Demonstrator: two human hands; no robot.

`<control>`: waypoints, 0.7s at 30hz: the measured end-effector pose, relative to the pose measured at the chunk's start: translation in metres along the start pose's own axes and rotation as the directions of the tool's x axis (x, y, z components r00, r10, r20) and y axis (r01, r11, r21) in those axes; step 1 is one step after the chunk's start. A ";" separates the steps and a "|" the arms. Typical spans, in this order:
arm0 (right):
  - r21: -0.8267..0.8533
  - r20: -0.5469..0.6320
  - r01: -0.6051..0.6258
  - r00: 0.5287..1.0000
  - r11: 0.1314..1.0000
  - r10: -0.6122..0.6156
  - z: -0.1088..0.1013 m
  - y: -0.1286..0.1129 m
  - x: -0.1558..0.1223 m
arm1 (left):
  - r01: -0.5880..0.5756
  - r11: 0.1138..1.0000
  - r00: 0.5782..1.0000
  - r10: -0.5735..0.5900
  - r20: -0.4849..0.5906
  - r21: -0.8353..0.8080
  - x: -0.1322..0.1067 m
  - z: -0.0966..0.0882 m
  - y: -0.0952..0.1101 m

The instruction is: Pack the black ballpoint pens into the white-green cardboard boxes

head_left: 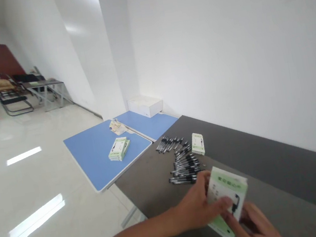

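My left hand [197, 205] grips the left edge of a white and green retail box [227, 200], printed with a small dark cable picture. My right hand [252, 224] holds the box's lower right side, its fingers partly across the front. Beyond my hands, several black pens [184, 162] lie in loose rows on a dark grey table [154, 188]. A similar green and white box [198, 144] lies just right of the pens.
A blue table [100, 156] abuts the dark table's far left, holding a small stack of green and white boxes [118, 149] and a crumpled bag [118, 127]. A white box [145, 105] stands against the wall behind. Chairs and a small table [45, 88] stand far left.
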State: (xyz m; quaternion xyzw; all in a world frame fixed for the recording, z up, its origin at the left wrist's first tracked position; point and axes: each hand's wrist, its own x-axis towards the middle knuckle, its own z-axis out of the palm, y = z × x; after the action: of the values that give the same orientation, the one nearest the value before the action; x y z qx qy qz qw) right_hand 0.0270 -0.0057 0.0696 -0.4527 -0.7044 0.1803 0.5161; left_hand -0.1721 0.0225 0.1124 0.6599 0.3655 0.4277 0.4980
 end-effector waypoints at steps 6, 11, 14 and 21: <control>0.076 0.049 -0.091 0.995 0.993 0.087 0.073 -0.035 0.003 | 0.117 0.993 0.980 -0.110 -0.167 0.035 -0.040 -0.044 -0.010; 0.064 0.084 -0.062 0.995 0.996 0.056 0.102 -0.047 -0.008 | 0.130 0.990 0.964 -0.115 -0.239 0.047 -0.061 -0.054 -0.010; 0.050 0.081 -0.013 0.997 0.999 0.009 0.112 -0.052 -0.014 | 0.097 0.981 0.932 -0.029 -0.362 0.171 -0.067 -0.055 -0.010; -0.017 0.035 0.061 0.998 0.998 -0.061 0.127 -0.066 -0.027 | -0.240 0.807 0.787 0.487 -0.379 0.539 -0.073 -0.059 -0.017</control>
State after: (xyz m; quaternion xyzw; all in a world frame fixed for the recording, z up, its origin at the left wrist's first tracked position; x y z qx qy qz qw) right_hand -0.1141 -0.0360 0.0511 -0.4325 -0.7282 0.1658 0.5052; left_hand -0.2542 -0.0196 0.0896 0.6843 0.4340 0.5739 0.1185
